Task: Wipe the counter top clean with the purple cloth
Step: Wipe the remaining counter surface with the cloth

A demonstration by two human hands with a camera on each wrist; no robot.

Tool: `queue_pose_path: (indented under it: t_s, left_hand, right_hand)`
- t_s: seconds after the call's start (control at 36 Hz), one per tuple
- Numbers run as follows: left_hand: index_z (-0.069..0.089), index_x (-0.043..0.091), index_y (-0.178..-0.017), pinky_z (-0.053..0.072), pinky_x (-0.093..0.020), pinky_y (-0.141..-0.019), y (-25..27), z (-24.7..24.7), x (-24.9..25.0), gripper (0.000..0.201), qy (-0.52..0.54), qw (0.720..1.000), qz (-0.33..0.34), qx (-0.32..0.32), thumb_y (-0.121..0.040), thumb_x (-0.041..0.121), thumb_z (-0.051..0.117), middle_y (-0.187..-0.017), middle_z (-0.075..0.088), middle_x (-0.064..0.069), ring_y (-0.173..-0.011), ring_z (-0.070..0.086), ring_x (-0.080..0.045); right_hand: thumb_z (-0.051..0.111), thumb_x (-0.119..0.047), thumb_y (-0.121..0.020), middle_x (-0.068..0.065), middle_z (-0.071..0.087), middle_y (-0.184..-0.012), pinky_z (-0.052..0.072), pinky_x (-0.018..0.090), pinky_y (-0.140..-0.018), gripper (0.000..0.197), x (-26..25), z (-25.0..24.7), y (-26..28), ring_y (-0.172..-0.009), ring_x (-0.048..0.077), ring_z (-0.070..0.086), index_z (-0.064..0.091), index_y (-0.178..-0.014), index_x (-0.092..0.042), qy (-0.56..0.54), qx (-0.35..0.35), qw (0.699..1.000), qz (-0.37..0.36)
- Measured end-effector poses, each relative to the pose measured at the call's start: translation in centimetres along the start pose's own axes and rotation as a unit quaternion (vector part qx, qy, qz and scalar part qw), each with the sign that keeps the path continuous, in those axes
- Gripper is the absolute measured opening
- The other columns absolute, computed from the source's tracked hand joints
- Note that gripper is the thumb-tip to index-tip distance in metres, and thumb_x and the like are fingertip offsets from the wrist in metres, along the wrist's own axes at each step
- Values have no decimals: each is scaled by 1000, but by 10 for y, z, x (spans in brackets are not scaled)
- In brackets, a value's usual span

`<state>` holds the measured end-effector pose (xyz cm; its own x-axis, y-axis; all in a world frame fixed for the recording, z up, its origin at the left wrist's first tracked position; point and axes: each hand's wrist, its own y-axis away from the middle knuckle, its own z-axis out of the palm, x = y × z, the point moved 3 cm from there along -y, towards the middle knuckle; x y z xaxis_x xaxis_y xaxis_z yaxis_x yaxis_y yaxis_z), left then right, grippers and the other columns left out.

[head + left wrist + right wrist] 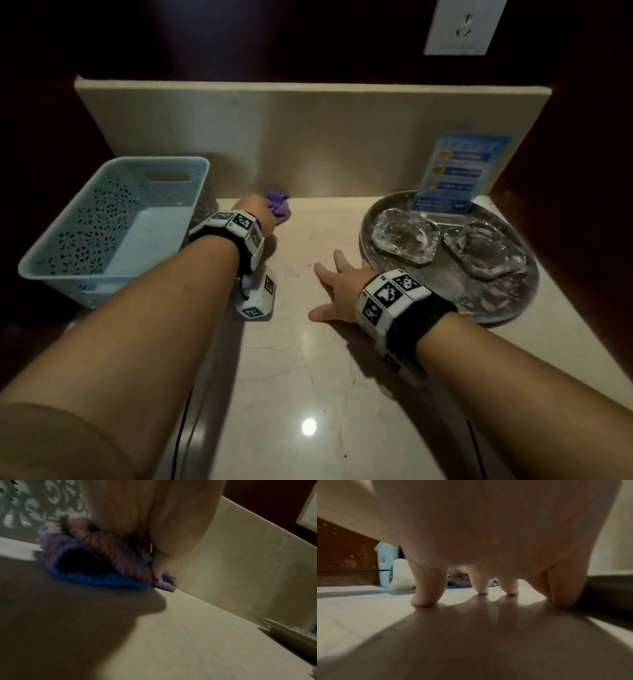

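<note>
While right hand (337, 291) lies spread on counter top (308, 377), left hand (258, 212) grips purple cloth (279, 205).

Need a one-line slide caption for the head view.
Left hand grips purple cloth at the backsplash; right hand rests flat on the counter top.

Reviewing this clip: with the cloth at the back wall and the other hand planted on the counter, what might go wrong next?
1. The left hand holds the purple cloth bunched up, so each pass may cover little counter.
2. Faint purple marks lie nearer the front; strokes kept by the wall could miss them.
3. The right hand rests beside the tray of glass dishes; a wide sweep could knock it.
</note>
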<state>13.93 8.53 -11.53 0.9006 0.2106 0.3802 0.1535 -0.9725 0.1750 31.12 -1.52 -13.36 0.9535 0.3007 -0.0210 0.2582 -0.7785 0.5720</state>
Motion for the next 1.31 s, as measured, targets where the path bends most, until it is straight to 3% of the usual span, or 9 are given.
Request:
queue_pose_path:
  t_s: [0.11,0.19,0.31,0.56,0.69,0.81,1.08,1.22,1.31]
  left_hand:
    - [52,15,-93,29,-17,-82,3,10,6,11,20,997,64,-49,-92,6,47,-101,51,-6,-96,46,-15]
    - [61,8,-116,35,-25,-96,11,16,12,29,13,993,91,-68,-92,6,46,-127,59,-11,-118,52,-24]
    - [51,17,-135,26,-24,-111,32,22,19,41,-11,988,121,-92,-94,12,48,-147,44,-3,-135,40,-21]
    - [66,17,-117,36,-20,-88,87,28,11,29,7,978,167,-129,-89,15,60,-121,66,-3,-103,55,-13]
    - [67,18,-116,44,-28,-93,79,13,-8,36,-75,989,113,-57,-86,6,54,-119,67,-9,-110,61,-26]
    - [62,16,-119,43,-35,-101,69,10,-12,31,-165,980,95,-56,-90,14,49,-129,60,-11,-118,56,-30]
    - [55,11,-112,35,-39,-108,79,32,16,24,-137,974,139,-112,-90,11,46,-142,43,-13,-128,44,-36]
    - [48,11,-134,26,-30,-113,114,48,28,43,-108,970,164,-146,-91,8,47,-154,29,-10,-139,32,-30]
    - [50,13,-133,24,-33,-116,137,55,26,41,-79,967,182,-157,-92,8,45,-158,20,-6,-145,21,-27]
  right_hand:
    - [49,-69,-83,2,-15,-160,20,54,-112,93,0,1,1,-142,48,8,-3,-151,-36,1,1,1000,-2]
    - [48,-70,-83,3,-16,-159,20,55,-112,93,0,1,1,-142,48,7,-5,-151,-36,7,0,1000,-1]
    - [48,-70,-83,3,-16,-159,21,55,-111,93,0,1,-2,-142,47,8,-5,-152,-36,4,4,1000,-4]
    - [50,-71,-80,10,-3,-160,32,48,-108,86,-1,1,1,-136,41,32,22,-148,-27,27,46,998,-13]
    - [48,-71,-81,5,-9,-160,24,52,-113,92,-1,0,3,-141,42,19,3,-152,-33,29,39,999,8]
    - [47,-70,-83,4,-10,-160,19,53,-114,90,1,4,8,-144,42,8,3,-152,-34,3,40,999,9]
    - [48,-63,-86,6,-6,-160,21,50,-115,84,18,28,30,-144,39,13,7,-152,-31,0,47,999,5]
    - [46,-63,-87,7,-3,-160,24,51,-113,81,17,28,35,-143,39,16,11,-152,-29,23,52,998,10]
    - [47,-62,-87,9,2,-159,28,46,-111,75,14,26,38,-140,37,25,18,-149,-31,23,62,998,4]
